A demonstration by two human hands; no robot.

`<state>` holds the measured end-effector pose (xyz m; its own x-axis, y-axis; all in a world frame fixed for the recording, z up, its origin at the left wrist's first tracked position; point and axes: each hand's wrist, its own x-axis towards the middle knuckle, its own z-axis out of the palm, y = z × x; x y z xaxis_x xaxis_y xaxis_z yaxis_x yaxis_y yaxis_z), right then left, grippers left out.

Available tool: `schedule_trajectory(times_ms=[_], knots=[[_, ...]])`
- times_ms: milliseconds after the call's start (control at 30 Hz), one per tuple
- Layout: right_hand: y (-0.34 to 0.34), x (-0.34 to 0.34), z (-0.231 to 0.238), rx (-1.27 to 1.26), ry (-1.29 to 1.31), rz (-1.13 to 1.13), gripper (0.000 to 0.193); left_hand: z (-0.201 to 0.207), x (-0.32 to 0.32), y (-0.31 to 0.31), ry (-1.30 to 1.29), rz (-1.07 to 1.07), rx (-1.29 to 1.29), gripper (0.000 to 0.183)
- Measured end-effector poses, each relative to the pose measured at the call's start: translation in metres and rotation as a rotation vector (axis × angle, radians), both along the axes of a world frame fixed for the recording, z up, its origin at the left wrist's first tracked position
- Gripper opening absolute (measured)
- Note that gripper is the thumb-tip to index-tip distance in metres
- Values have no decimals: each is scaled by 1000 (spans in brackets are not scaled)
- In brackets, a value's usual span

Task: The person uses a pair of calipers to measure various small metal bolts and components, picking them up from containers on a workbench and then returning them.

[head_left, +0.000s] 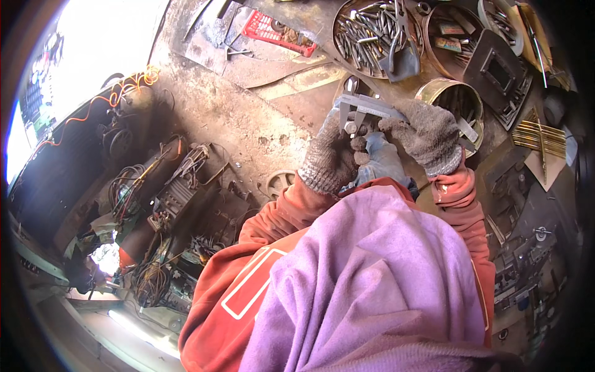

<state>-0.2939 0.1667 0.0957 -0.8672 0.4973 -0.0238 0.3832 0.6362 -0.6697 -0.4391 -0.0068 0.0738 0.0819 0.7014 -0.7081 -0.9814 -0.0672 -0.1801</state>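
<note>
Holding the beam of a grey metal sliding caliper (379, 108), the right hand (429, 131), in a grey-brown knitted glove, has its fingers closed narrowly. The left hand (328, 155), gloved in the same way, has its fingers curled around a small silver metal piece (351, 128), which is at the caliper's measuring jaws; exactly which fingertips touch it, I cannot tell. Scale marks on the caliper are too small to read. Near, a soft purple cloth (365, 260) covers much of a red-orange long-sleeved garment (214, 304), whose white outlined print is partly hidden, so I cannot tell what it spells. Far, slightly to the right, a round metal basin (335, 43) holds many pointed metal bits; just right of it, a brown round basin (430, 31) contains small boxes (447, 44) with coloured printing, too tiny for reading. Beside the right hand stands a round yellowish tin (427, 93). Far left of the hands lies a red plastic basket (280, 42); on the right rests a bundle of thin golden rods (538, 136).
</note>
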Motion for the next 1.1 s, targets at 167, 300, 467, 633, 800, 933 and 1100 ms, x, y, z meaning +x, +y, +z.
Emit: schedule_trajectory(times_ms=[167, 300, 467, 633, 800, 933, 1100], knots=[[0, -6, 0, -89, 4, -9, 20, 0, -2, 0, -22, 18, -35, 41], [-1, -8, -3, -94, -21, 14, 18, 1, -6, 2, 7, -19, -46, 42], [-2, -10, -7, -59, 1, 27, 18, 1, -8, 1, -17, 9, -30, 42], [-2, -10, -8, -61, -23, 45, 18, 4, -5, 4, 38, 36, -149, 40], [-2, -11, -4, -130, -71, 23, 17, -8, -5, -5, -36, 42, -53, 38], [-2, -7, -6, -61, -47, 66, 17, -5, -4, -3, -48, 49, -88, 37], [-2, -4, -5, -66, -20, 40, 17, -3, -2, 1, -47, 39, -120, 37]])
